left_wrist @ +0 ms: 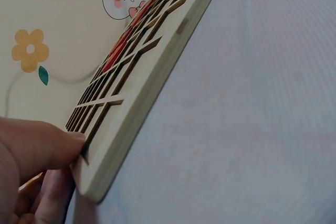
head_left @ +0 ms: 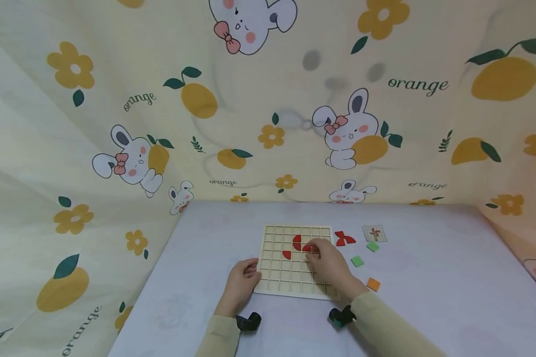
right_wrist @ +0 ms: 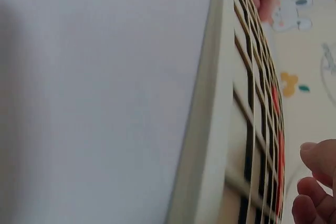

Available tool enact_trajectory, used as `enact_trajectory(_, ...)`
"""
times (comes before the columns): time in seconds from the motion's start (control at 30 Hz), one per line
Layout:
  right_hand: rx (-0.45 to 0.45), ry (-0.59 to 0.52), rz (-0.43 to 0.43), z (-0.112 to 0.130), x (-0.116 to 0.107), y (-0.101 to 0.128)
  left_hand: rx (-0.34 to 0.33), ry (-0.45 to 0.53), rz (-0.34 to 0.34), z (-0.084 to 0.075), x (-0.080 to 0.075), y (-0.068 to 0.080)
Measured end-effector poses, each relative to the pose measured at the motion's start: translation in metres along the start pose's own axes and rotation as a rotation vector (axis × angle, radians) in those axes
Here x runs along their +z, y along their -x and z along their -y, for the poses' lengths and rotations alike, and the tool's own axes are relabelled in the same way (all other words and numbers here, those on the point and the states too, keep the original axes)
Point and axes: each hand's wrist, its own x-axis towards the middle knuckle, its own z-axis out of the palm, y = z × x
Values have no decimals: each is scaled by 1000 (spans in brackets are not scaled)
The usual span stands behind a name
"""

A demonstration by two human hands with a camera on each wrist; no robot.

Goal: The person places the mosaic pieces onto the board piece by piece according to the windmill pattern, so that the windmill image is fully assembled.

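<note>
A pale square grid board (head_left: pixel 277 286) lies on the table. My left hand (head_left: pixel 242 283) holds its left edge; in the left wrist view the thumb (left_wrist: pixel 63 145) rests on the rim, with the other fingers low at the side. Red quarter-circle pieces sit in the grid: a pair making a half disc (head_left: pixel 297 242) and a single piece (head_left: pixel 287 255) lower left. My right hand (head_left: pixel 329 263) hovers over the right part, its fingertips by another red piece (head_left: pixel 306 249), partly hidden. In the right wrist view, thumb and fingers (right_wrist: pixel 315 200) are apart, with no piece visible between them.
Several loose red pieces (head_left: pixel 341 242) lie right of the board, near a small pattern card (head_left: pixel 374 233). Two green squares, one nearer the card (head_left: pixel 372 246) and one nearer the board (head_left: pixel 357 261), and an orange square (head_left: pixel 373 284) lie beyond my right hand. A printed curtain (head_left: pixel 250 148) hangs behind.
</note>
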Motion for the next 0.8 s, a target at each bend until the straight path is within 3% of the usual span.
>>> enact_trajectory(0.3,78,-1,-6,-27,-34,-3,-17,-1,-8,0,1,0)
enact_trajectory(0.8,168,11,-7,-60,-53,-7,-17,-8,-14,0,2,0)
